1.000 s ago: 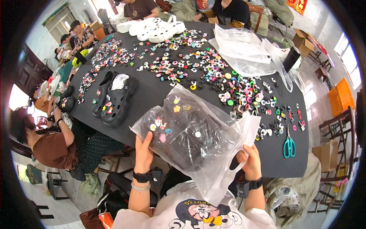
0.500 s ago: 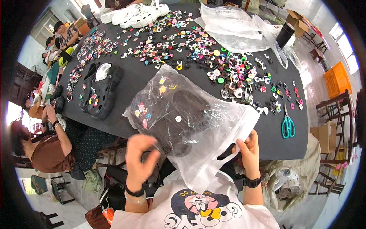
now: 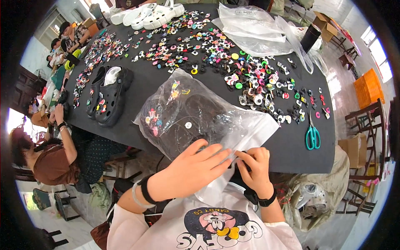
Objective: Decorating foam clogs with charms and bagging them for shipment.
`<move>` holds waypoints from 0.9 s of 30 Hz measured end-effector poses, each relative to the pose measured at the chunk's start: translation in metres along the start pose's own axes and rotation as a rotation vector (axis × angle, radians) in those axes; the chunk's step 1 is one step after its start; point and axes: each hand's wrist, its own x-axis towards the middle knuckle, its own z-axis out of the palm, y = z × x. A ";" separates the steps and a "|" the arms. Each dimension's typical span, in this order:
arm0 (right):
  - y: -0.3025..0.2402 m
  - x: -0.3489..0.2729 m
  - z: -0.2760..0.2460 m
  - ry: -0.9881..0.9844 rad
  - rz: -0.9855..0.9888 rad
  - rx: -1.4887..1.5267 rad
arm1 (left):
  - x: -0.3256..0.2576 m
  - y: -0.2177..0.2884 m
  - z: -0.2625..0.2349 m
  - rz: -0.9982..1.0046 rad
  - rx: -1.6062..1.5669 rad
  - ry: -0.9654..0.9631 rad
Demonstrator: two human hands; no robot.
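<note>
A bright window (image 3: pixel 378 53) and glossy floor (image 3: pixel 342 96) show on your right. A dark door (image 3: pixel 26 85) stands at your left.

My head-worn fisheye camera looks down, close over my left hand (image 3: pixel 193 168) and right hand (image 3: pixel 256 173), facing across the table (image 3: pixel 287 156). Its rim bends straight edges.

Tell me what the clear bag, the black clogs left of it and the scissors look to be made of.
Clear bag: thin, glossy plastic film, judging by its see-through creases and glints. Black clogs: probably moulded foam or rubber, fairly matte, with holes through the thick uppers. Scissors: teal handles likely plastic, smooth; the greyish blades suggest metal.
</note>
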 end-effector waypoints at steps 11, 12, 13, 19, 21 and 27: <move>0.012 -0.011 0.014 -0.206 0.291 0.673 | -0.008 0.019 0.033 -0.154 -0.115 -0.160; 0.011 -0.012 0.018 -0.216 0.356 0.824 | -0.016 0.023 0.040 -0.192 -0.095 -0.106; 0.012 -0.014 0.023 -0.222 0.426 0.970 | -0.021 0.026 0.045 -0.185 -0.098 -0.112; 0.012 -0.013 0.049 -0.239 0.571 1.161 | -0.043 0.032 0.066 -0.313 0.058 -0.006; 0.011 -0.009 0.037 -0.278 0.698 1.313 | -0.044 0.033 0.066 -0.299 0.000 0.021; 0.019 -0.015 0.034 -0.226 0.616 1.474 | -0.038 0.037 0.063 -0.341 -0.048 0.099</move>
